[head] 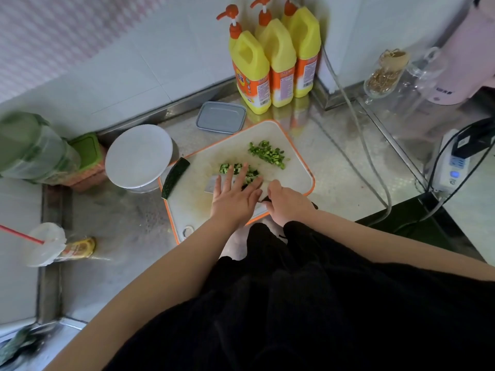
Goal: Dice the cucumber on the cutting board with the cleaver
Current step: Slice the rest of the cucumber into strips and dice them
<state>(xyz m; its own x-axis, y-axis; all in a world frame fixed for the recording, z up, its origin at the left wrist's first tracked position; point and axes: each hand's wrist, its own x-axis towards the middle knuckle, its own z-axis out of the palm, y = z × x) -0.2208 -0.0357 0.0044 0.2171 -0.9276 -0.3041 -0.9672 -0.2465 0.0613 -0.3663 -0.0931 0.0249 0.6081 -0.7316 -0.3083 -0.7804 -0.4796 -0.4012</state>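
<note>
Cutting board (292, 159): white with an orange rim, carrying bright green diced cucumber (267, 153) and a dark green uncut cucumber piece (175, 178) at its left edge; cleaver (211, 186) blade silver-grey. Three detergent bottles (278, 62): yellow, orange pumps and orange labels; flat lid (221, 117) grey-blue; round lid (139, 156) white; container (34, 148) translucent green; box lid (85, 148) bright green. Counter (334, 162) dull steel with a fine embossed pattern; straw (21, 234) red; garment (308, 303) black; wall (120, 76) white tile.

three yellow bottles (278, 62), two diced piles (267, 153), one cleaver (214, 184)
</note>
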